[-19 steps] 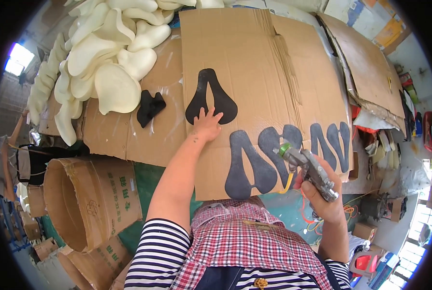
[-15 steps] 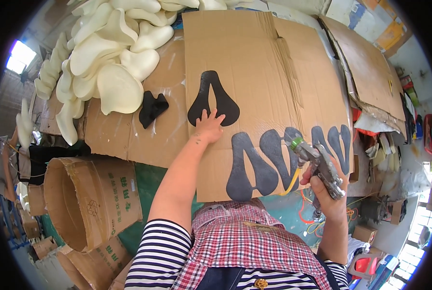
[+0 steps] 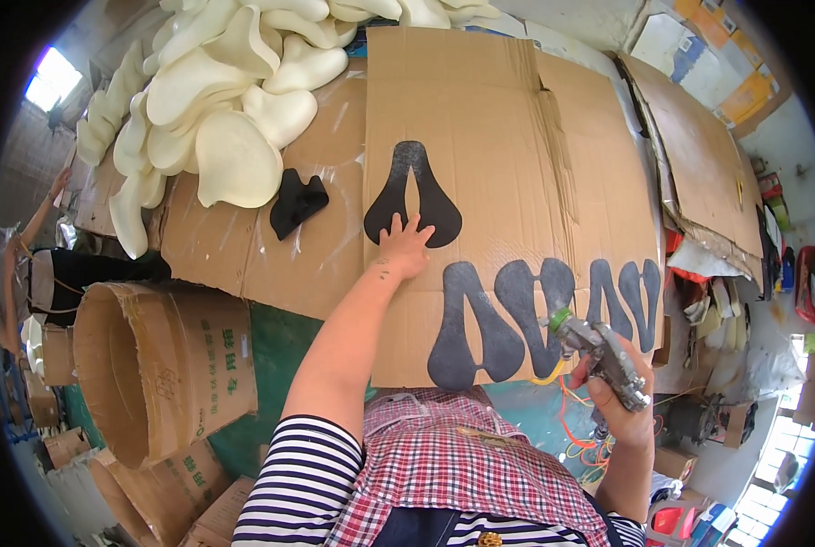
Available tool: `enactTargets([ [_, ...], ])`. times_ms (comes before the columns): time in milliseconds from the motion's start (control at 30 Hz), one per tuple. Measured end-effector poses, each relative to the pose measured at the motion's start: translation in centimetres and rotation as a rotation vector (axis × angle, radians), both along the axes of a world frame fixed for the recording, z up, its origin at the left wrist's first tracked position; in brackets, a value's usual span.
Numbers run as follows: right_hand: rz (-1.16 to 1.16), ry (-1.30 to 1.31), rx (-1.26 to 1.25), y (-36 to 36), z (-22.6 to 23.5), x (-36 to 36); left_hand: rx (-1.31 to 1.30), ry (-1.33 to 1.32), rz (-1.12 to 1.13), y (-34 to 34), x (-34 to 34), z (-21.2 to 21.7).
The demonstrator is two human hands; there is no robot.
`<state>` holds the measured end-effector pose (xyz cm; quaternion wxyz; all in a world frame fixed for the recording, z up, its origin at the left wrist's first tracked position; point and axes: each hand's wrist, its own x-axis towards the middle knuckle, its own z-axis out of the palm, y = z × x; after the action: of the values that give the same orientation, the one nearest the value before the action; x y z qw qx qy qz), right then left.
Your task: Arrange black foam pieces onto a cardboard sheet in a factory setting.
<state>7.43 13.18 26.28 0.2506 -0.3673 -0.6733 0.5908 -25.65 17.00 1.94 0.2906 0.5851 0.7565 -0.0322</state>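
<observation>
My left hand (image 3: 404, 248) reaches forward, fingers spread, touching the near end of a black saddle-shaped cutout (image 3: 412, 194) that lies on a big sheet of cardboard (image 3: 507, 137). My right hand (image 3: 619, 383) grips a grey metal spray gun (image 3: 600, 354) with a green nozzle ring, held over the sheet's near right edge. Under and beside the gun lie three more dark saddle-shaped pieces (image 3: 507, 314) in a row. A small loose black piece (image 3: 295, 202) rests on the cardboard to the left.
A heap of cream foam saddle pads (image 3: 216, 109) fills the far left. An open cardboard drum (image 3: 152, 365) stands at my left. More cardboard sheets (image 3: 699, 173) and clutter lie to the right. Another person's arm (image 3: 43, 210) shows at the far left.
My right hand with the spray gun has drifted slightly right and down. My left hand stays on the black cutout.
</observation>
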Motion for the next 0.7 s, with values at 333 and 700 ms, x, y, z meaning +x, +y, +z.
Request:
enactTargets([
  [333, -0.128, -0.054, 0.035, 0.7, -0.4, 0.5, 0.031, 0.02, -0.005, -0.1, 0.0, -0.4],
  [700, -0.047, -0.03, 0.028, 0.1, -0.2, 0.4, 0.111, 0.102, -0.04, -1.4, 1.4, 0.1],
])
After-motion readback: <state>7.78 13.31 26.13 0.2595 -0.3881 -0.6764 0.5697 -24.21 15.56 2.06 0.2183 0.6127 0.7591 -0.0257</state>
